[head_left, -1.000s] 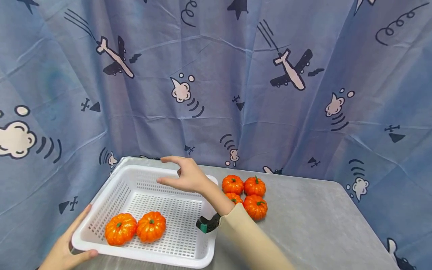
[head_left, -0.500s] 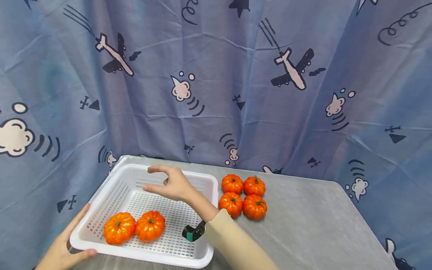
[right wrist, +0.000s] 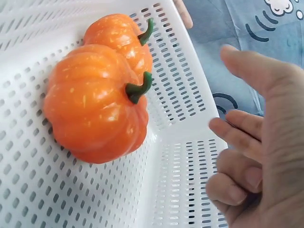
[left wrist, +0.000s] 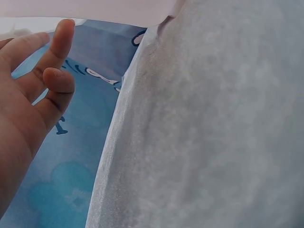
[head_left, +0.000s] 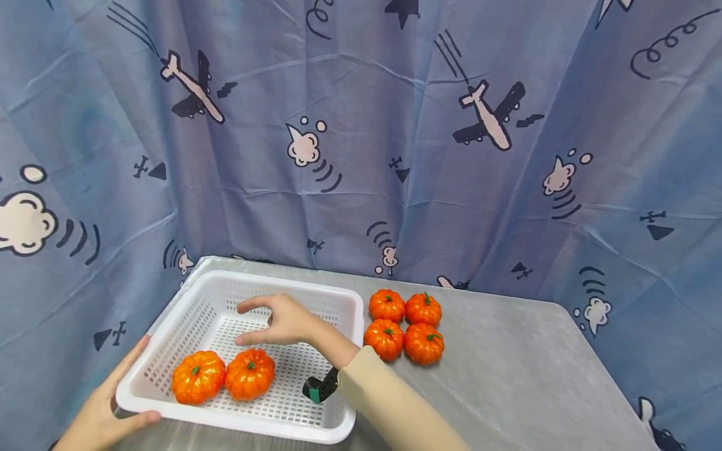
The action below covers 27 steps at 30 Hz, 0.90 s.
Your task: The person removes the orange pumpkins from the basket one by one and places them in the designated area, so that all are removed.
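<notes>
A white perforated plastic basket (head_left: 304, 432) stands on the table's left side. Two orange toy pumpkins with green stems lie inside: the left pumpkin (head_left: 198, 377) and the right pumpkin (head_left: 251, 374), side by side near the front. My right hand (head_left: 284, 321) hovers over the basket just behind them, thumb and index finger spread apart with nothing between. Pumpkins and hand appear apart in the right wrist view. My left hand (head_left: 104, 407) rests against the basket's front left corner, fingers straight along the left side, thumb by the front rim.
Several more orange pumpkins (head_left: 424, 344) sit clustered on the grey table (head_left: 524, 369), right beside the basket. A blue patterned curtain (head_left: 361, 150) hangs behind and around the table. A black wristband device (head_left: 321, 387) is worn on the right wrist.
My right hand has moved left from near the basket's right rim, then lowered towards the two pumpkins inside, staying spread. My left hand keeps its place at the corner.
</notes>
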Available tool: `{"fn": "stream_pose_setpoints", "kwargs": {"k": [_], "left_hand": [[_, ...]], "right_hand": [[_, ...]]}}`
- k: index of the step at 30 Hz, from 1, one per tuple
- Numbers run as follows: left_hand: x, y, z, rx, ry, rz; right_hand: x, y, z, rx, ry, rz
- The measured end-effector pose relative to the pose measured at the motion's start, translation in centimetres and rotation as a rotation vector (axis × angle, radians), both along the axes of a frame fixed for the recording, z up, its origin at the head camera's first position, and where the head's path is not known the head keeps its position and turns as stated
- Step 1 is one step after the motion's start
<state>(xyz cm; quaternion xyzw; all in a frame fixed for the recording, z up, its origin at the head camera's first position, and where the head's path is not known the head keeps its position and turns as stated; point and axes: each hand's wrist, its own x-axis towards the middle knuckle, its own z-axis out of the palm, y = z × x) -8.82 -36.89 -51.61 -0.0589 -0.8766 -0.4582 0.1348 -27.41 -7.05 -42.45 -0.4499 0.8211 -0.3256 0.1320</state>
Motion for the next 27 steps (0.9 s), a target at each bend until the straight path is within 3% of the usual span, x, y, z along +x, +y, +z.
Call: {"fn": "stream_pose_setpoints", "kwargs": {"k": [10, 20, 27], "left_hand": [[0.1, 0.1, 0.1, -0.002, 0.008, -0.006], [0.0, 0.1, 0.1, -0.012, -0.016, 0.013], [0.1, 0.1, 0.1, -0.041, -0.039, 0.045]], "right_hand": [[-0.1, 0.1, -0.6, 0.197, 0.010, 0.160], [-0.1, 0.2, -1.2, 0.375, -0.010, 0.176], [-0.1, 0.4, -1.4, 0.423, -0.030, 0.195]]}}
